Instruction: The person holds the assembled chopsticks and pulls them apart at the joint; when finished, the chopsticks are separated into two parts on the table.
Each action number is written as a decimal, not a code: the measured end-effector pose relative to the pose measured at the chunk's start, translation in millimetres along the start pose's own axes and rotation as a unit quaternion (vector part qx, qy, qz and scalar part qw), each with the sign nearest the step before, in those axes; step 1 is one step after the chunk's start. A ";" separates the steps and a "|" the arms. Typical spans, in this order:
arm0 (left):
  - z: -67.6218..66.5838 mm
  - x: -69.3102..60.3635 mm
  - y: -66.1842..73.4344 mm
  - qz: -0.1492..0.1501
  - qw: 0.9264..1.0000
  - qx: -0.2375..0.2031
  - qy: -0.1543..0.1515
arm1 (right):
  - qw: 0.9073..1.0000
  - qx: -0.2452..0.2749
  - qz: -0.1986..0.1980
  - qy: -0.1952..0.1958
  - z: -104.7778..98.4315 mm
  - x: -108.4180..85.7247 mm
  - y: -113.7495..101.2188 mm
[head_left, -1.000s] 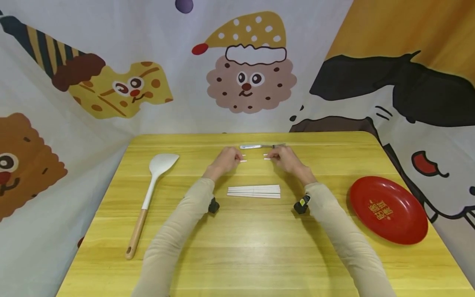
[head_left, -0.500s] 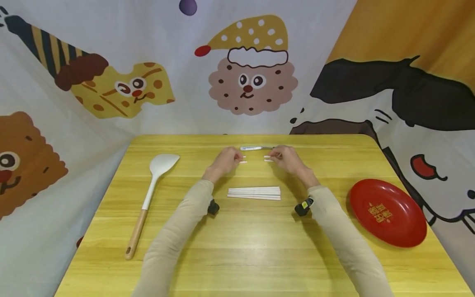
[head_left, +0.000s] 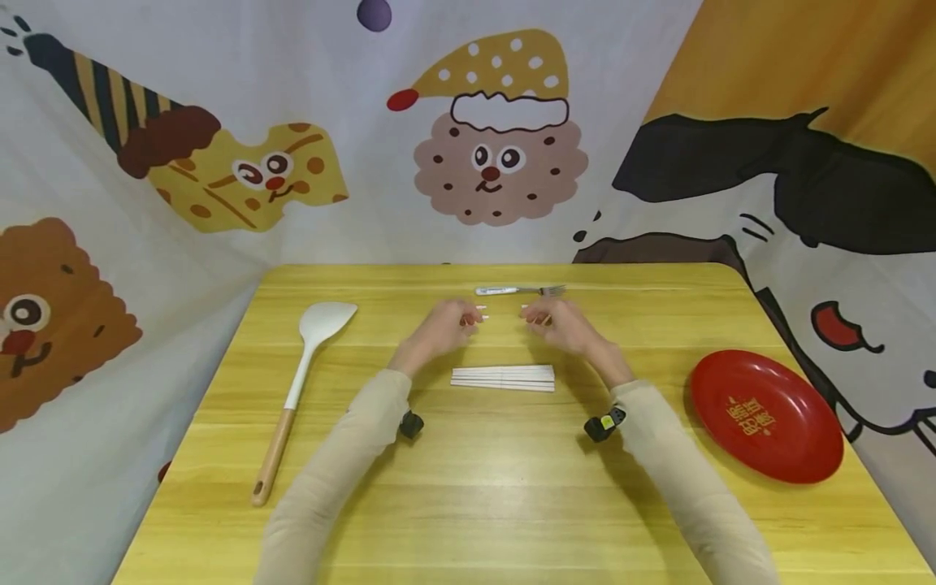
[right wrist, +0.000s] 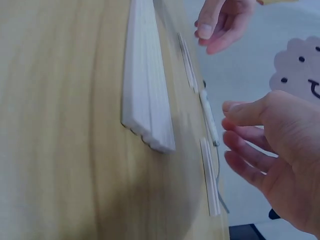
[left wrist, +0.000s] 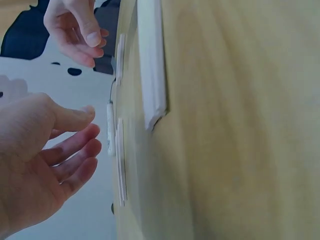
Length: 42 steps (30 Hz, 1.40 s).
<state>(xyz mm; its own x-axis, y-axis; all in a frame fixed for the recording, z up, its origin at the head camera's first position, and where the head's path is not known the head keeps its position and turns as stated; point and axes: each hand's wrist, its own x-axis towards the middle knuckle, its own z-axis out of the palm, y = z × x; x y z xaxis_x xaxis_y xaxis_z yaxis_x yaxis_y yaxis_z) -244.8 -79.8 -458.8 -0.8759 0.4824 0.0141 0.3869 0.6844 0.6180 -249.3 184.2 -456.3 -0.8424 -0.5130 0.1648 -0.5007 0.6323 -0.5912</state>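
Both hands are raised a little over short white strips lying on the table. In the left wrist view the left hand (left wrist: 45, 160) has relaxed, slightly bent fingers with nothing between them, beside a short strip pair (left wrist: 120, 162). The right hand (right wrist: 280, 150) in the right wrist view is likewise empty, fingers loosely bent, near another short pair (right wrist: 210, 177). Closer to the person lies a bundle of long white strips (head_left: 503, 378). Behind the hands is a fork with a white handle (head_left: 497, 291).
A white spatula with a wooden handle (head_left: 274, 455) lies at the left of the table (head_left: 468, 504). An oval red plate (head_left: 797, 422) lies at the right. A patterned cloth (head_left: 351, 219) hangs behind the table.
Both hands have come slightly back toward the person, and their fingers have left the short strips they were touching. The fork's tines, partly covered half a second ago, show again.
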 end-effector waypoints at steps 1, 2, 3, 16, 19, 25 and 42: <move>1.8 -3.1 1.6 -0.001 1.000 -0.006 -0.006 | 1.000 0.000 -0.004 -0.007 1.2 -2.0 -2.4; 3.7 -6.1 3.5 -0.002 1.000 -0.011 -0.011 | 1.000 0.000 -0.006 -0.014 2.9 -3.6 -4.3; 5.2 -8.7 5.5 -0.001 1.000 -0.015 -0.016 | 1.000 0.001 -0.006 -0.022 4.1 -5.4 -6.6; 21.6 -21.4 18.7 0.031 0.997 -0.030 -0.065 | 0.995 0.027 -0.002 -0.092 24.5 -23.5 -19.6; 24.7 -21.8 18.4 0.037 0.997 -0.029 -0.068 | 0.995 0.025 -0.011 -0.095 27.5 -24.7 -19.7; 28.5 -22.4 19.4 0.042 0.996 -0.020 -0.073 | 0.995 0.013 -0.020 -0.092 30.7 -26.0 -18.8; 35.2 -19.1 19.0 0.060 0.996 0.020 -0.062 | 0.997 0.009 -0.039 -0.071 35.3 -23.5 -20.3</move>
<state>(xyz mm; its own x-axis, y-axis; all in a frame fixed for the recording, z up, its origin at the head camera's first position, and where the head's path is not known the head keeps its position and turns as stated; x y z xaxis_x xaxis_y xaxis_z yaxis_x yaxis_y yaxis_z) -210.5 -56.8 -475.0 -0.7813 0.6240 -0.0131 0.4998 0.6381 0.5857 -212.3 163.0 -476.0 -0.7632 -0.6388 0.0979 -0.5595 0.5773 -0.5947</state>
